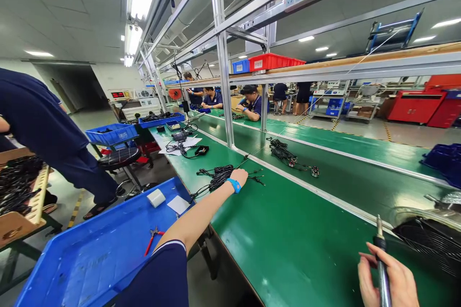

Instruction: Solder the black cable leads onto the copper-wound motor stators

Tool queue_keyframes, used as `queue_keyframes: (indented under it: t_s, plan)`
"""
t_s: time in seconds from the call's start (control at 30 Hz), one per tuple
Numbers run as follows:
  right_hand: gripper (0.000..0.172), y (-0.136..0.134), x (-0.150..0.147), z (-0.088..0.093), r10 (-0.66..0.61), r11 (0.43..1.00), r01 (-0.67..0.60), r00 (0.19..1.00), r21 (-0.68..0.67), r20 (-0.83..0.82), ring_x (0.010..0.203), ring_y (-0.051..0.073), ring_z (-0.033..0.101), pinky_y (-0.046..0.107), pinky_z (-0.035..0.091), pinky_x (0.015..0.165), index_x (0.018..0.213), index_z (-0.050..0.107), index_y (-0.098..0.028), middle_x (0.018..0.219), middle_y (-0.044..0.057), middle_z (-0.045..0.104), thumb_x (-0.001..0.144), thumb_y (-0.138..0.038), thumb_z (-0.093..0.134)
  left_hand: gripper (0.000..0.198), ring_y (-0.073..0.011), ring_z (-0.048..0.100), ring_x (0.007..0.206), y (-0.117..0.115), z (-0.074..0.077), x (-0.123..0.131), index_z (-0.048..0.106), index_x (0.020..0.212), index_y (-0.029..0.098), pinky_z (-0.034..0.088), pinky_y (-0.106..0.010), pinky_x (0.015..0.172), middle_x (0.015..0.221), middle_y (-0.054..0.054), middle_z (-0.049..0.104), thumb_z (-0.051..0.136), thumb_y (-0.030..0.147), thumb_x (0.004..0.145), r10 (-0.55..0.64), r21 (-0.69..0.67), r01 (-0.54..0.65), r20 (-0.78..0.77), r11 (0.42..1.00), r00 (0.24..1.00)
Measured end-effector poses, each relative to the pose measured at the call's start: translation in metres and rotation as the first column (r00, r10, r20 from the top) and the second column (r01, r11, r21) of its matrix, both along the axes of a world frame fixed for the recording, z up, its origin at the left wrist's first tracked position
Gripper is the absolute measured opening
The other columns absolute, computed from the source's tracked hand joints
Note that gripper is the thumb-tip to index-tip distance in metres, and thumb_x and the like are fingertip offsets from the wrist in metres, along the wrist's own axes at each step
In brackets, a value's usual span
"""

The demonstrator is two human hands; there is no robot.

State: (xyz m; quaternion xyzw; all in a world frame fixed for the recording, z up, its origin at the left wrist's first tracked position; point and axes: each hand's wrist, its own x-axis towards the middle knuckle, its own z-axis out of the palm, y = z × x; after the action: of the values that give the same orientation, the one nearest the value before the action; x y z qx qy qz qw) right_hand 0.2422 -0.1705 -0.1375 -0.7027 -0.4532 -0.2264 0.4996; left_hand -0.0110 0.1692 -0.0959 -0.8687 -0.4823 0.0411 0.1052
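My left hand [239, 178], with a blue wristband [234, 185], reaches far out over the green bench. Its fingers curl down at the right end of a bundle of black cables [220, 177], closed on cable there; the fingertips are hidden. Loose cable ends [258, 179] stick out past that hand. Near the bottom right corner my right hand [391, 278] is closed round a soldering iron [382, 259], its metal tip pointing up and away from me. A black wire-guarded fan [428, 240] stands just right of the iron.
A blue tray [90, 249] at left holds red-handled pliers [153, 240] and a white roll [156, 198]. Another cable bundle [281, 149] with small round parts lies beyond the metal rail [324, 196]. An upright post [225, 81] rises from the bench. A person [43, 124] stands at left.
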Motion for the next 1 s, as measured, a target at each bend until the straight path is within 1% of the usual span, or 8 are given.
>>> queue_keyframes:
  t_s: [0.13, 0.3, 0.43, 0.6, 0.7, 0.77, 0.87, 1.0]
  plan:
    - [0.041, -0.001, 0.000, 0.000, -0.002, 1.000, 0.002, 1.000, 0.007, 0.004, 0.087, 0.028, 0.058, 0.040, 0.046, 0.081, 0.108, 0.060, -0.012, 0.093, 0.012, 0.063, 0.083, -0.043, 0.046, 0.033, -0.0188, 0.064, 0.093, 0.008, 0.004, 0.003, 0.057, 0.118, 0.012, 0.055, -0.039, 0.085, 0.104, -0.008, 0.064, 0.054, 0.035, 0.095, -0.008, -0.026, 0.008, -0.008, 1.000, 1.000]
    - [0.040, 0.000, 0.005, -0.008, 0.024, 1.000, -0.024, 1.000, 0.003, -0.006, 0.088, 0.028, 0.059, 0.040, 0.046, 0.082, 0.109, 0.059, -0.013, 0.094, 0.011, 0.062, 0.083, -0.043, 0.049, 0.026, -0.0188, 0.063, 0.096, 0.017, 0.010, 0.007, 0.061, 0.111, 0.013, 0.053, -0.040, 0.089, 0.102, -0.007, 0.066, 0.052, 0.033, 0.096, -0.058, -0.094, 0.057, -0.011, 0.994, 0.998]
    - [0.042, 0.001, 0.006, -0.009, 0.023, 1.000, -0.023, 1.000, -0.003, -0.013, 0.090, 0.028, 0.060, 0.040, 0.046, 0.083, 0.112, 0.059, -0.014, 0.098, 0.011, 0.062, 0.084, -0.043, 0.049, 0.028, -0.0199, 0.062, 0.100, 0.017, 0.011, 0.005, 0.061, 0.111, 0.012, 0.051, -0.042, 0.093, 0.105, -0.008, 0.066, 0.054, 0.033, 0.095, -0.048, -0.122, 0.049, 0.013, 0.991, 0.999]
    - [0.041, 0.000, 0.002, -0.004, 0.014, 1.000, -0.015, 1.000, -0.007, -0.018, 0.087, 0.026, 0.060, 0.037, 0.047, 0.078, 0.111, 0.059, -0.014, 0.094, 0.010, 0.062, 0.085, -0.044, 0.048, 0.029, -0.0192, 0.063, 0.098, 0.022, 0.021, -0.002, 0.064, 0.103, 0.012, 0.052, -0.041, 0.091, 0.103, -0.007, 0.067, 0.057, 0.039, 0.093, 0.010, -0.177, 0.001, 0.061, 0.984, 0.998]
    - [0.041, 0.001, 0.002, -0.005, 0.023, 1.000, -0.023, 1.000, 0.007, -0.020, 0.087, 0.026, 0.060, 0.037, 0.047, 0.080, 0.111, 0.059, -0.014, 0.094, 0.010, 0.061, 0.085, -0.043, 0.049, 0.033, -0.0194, 0.063, 0.100, 0.030, 0.029, -0.003, 0.063, 0.109, 0.013, 0.052, -0.040, 0.090, 0.107, -0.008, 0.066, 0.053, 0.042, 0.095, 0.087, -0.161, -0.068, 0.110, 0.985, 0.990]
    - [0.041, 0.002, 0.002, -0.007, 0.028, 1.000, -0.028, 0.999, 0.011, -0.019, 0.087, 0.026, 0.060, 0.037, 0.046, 0.081, 0.112, 0.059, -0.014, 0.095, 0.010, 0.061, 0.085, -0.043, 0.049, 0.036, -0.0201, 0.062, 0.103, 0.036, 0.032, 0.000, 0.060, 0.114, 0.013, 0.052, -0.041, 0.091, 0.112, -0.010, 0.065, 0.050, 0.042, 0.096, 0.144, -0.134, -0.126, 0.140, 0.983, 0.980]
    - [0.041, 0.002, 0.004, -0.009, 0.036, 0.999, -0.035, 0.999, 0.015, -0.010, 0.087, 0.026, 0.060, 0.038, 0.046, 0.082, 0.112, 0.060, -0.013, 0.096, 0.011, 0.061, 0.085, -0.043, 0.049, 0.037, -0.0208, 0.061, 0.105, 0.038, 0.030, 0.009, 0.059, 0.117, 0.013, 0.051, -0.042, 0.093, 0.115, -0.010, 0.063, 0.051, 0.042, 0.096, 0.199, -0.108, -0.183, 0.165, 0.977, 0.966]
    - [0.041, 0.001, 0.005, -0.009, 0.032, 0.999, -0.031, 0.999, 0.019, -0.029, 0.086, 0.026, 0.060, 0.037, 0.048, 0.078, 0.110, 0.060, -0.013, 0.094, 0.011, 0.062, 0.085, -0.044, 0.050, 0.036, -0.0206, 0.062, 0.103, 0.031, 0.022, 0.025, 0.059, 0.117, 0.012, 0.052, -0.042, 0.092, 0.114, -0.010, 0.063, 0.054, 0.040, 0.094, 0.202, -0.113, -0.185, 0.161, 0.976, 0.966]
